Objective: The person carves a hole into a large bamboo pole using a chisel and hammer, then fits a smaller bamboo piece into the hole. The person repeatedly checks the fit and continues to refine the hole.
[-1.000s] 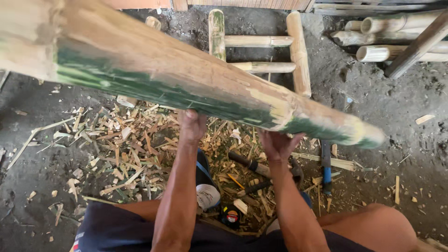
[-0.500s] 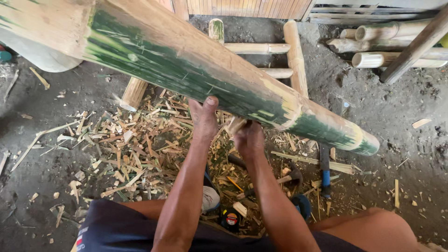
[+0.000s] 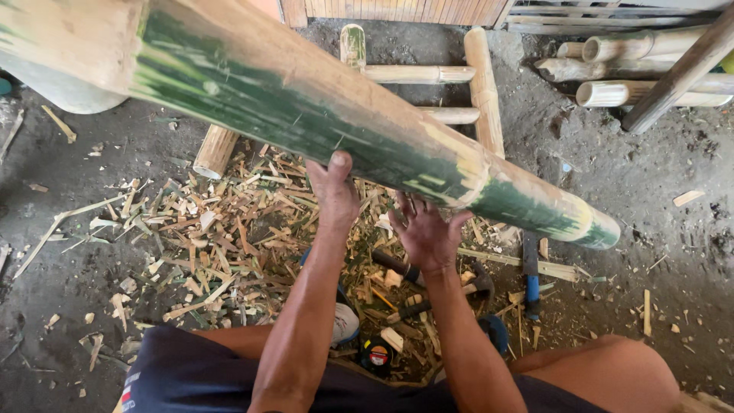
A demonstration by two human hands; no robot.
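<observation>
A thick bamboo pole [image 3: 321, 115], green with pale shaved patches, runs slantwise from the upper left down to its cut end at the right. My left hand [image 3: 334, 191] presses up against its underside, fingers curled on the near edge. My right hand [image 3: 424, 233] sits just below the pole with the palm up and fingers spread, touching or almost touching it. Both forearms reach out from my lap. I sit with dark shorts [image 3: 191, 375] and a bare knee [image 3: 612, 375] showing at the bottom.
Bamboo chips and shavings [image 3: 206, 237] litter the dirt floor. A bamboo ladder-like frame [image 3: 459, 76] lies beyond the pole. Cut bamboo tubes [image 3: 612, 92] are stacked at the upper right. A blue-handled tool [image 3: 531, 287], a hammer-like tool [image 3: 428, 283] and a small tape measure [image 3: 377, 356] lie near my legs.
The pole has swung closer and lower across the view. My left hand moved up along its underside; my right hand opened, palm up, beneath it.
</observation>
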